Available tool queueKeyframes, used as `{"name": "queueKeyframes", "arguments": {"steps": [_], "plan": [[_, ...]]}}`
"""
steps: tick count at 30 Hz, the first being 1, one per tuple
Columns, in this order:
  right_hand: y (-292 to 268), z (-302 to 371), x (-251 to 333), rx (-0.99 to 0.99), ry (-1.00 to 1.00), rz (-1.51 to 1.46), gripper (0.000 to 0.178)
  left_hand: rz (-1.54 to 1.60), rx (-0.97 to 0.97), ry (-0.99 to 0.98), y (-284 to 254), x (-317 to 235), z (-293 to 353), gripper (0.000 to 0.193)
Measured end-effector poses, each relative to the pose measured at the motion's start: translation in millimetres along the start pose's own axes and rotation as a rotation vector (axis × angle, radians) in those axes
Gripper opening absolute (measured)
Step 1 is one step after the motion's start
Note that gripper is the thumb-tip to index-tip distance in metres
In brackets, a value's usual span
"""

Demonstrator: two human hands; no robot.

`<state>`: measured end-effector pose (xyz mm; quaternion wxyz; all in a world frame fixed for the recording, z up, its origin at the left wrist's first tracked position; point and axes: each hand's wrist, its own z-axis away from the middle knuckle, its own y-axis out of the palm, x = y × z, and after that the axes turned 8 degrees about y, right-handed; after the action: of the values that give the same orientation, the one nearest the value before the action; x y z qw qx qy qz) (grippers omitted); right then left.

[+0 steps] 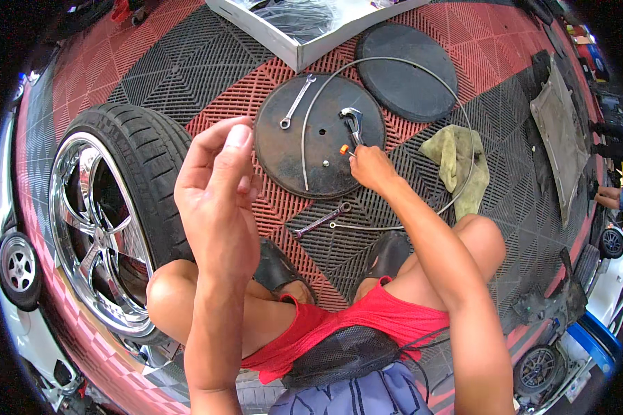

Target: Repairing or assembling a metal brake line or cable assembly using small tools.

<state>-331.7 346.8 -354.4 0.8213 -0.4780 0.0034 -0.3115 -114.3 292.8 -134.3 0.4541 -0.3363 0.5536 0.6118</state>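
My left hand (218,183) is raised beside the tire, its fingers curled and the thumb tip against the forefinger; anything between them is hidden. Over the right part of a round dark metal plate (284,155), my right hand (375,168) is closed around a hand tool (354,123) with a shiny curved head, its exact kind unclear. By the fingers an orange knob (344,149) sticks out. A combination wrench (298,104) lies on the plate, with a small metal piece (326,164) near it. A thin grey cable (471,138) loops from the plate around to the right.
At left stands a tire with a chrome wheel (128,242). A second wrench (322,220) rests on the ribbed floor tiles. Beyond are another round black plate (412,83) and a white box (300,55) of bagged items. A greenish cloth (457,162) lies at right.
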Motion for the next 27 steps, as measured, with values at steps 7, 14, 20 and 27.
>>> {"name": "queueKeyframes", "arguments": {"steps": [7,14,20,27], "plan": [[24.9,-9.4,22.9,-0.171,-0.287,0.232,0.027,-0.09,-0.058,0.013,-4.2,-5.9,2.5,0.024],[56.9,-27.9,18.4,0.013,-0.37,0.239,0.029,-0.092,0.022,-0.015,-11.4,-7.5,4.9,0.024],[69.1,-36.0,14.7,-0.136,-0.35,0.143,0.016,-0.155,0.102,0.023,-4.7,-2.2,5.2,0.02],[-8.9,2.6,48.1,-0.331,-0.36,-0.201,0.02,-0.19,0.205,-0.072,0.9,6.0,10.7,0.017]]}}
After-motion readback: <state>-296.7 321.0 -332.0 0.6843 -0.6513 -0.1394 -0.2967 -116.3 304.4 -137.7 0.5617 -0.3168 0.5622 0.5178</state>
